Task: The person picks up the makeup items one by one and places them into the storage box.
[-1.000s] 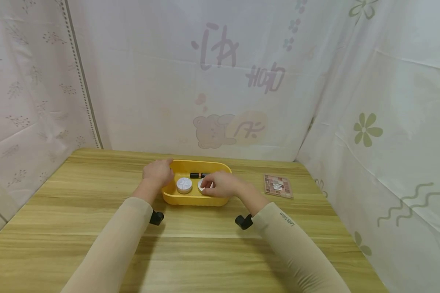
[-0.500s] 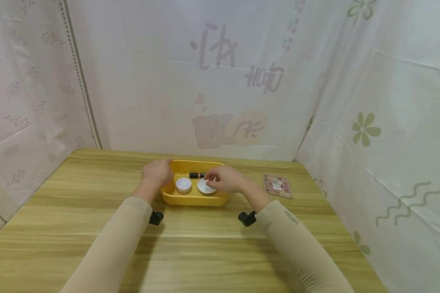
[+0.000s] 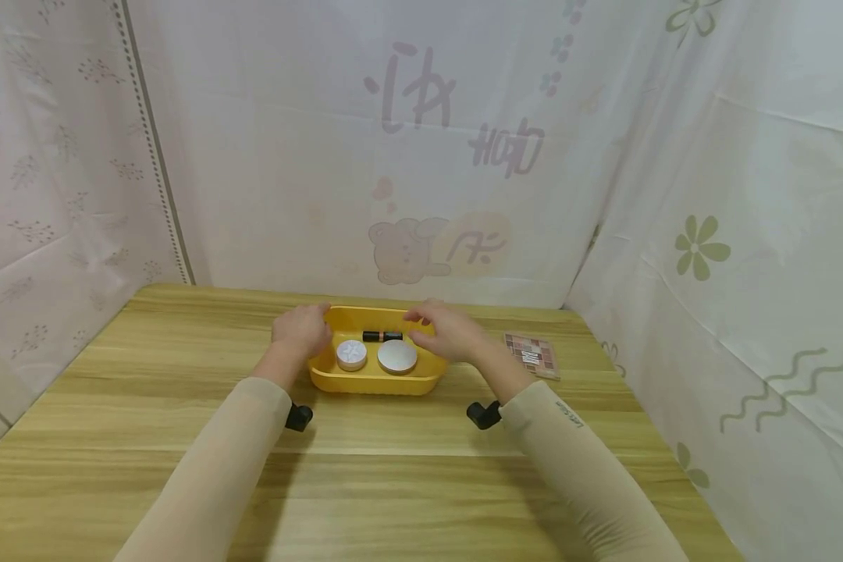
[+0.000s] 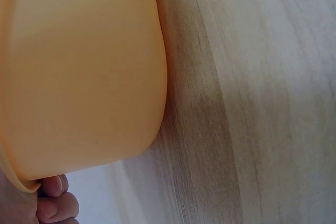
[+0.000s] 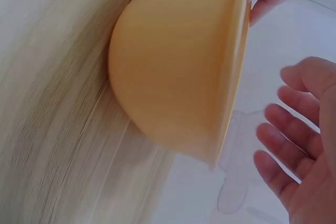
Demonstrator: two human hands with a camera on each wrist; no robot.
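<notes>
A yellow tub [image 3: 372,385] with rounded ends sits toward the back of the table. My left hand [image 3: 300,331] grips its left rim; in the left wrist view the curled fingers [image 4: 59,205] show at the rim. Over the tub's right end hovers my right hand [image 3: 449,332], its fingers spread and holding nothing, as the right wrist view also shows. Inside the tub lie a round white tin with a star pattern [image 3: 351,354], a larger round silvery-white compact [image 3: 396,357] and a black lipstick tube with a coppery band [image 3: 382,336] behind them.
To the right of the tub, an eyeshadow palette [image 3: 531,356] with a checkered cover lies on the wooden table [image 3: 365,484]. White printed curtains [image 3: 309,156] enclose the table at the back and both sides. A black mount sticks out at each wrist.
My right hand has let go of the silvery-white compact in the tub and moved up and right, uncovering the compact and the lipstick. The left hand stays on the rim.
</notes>
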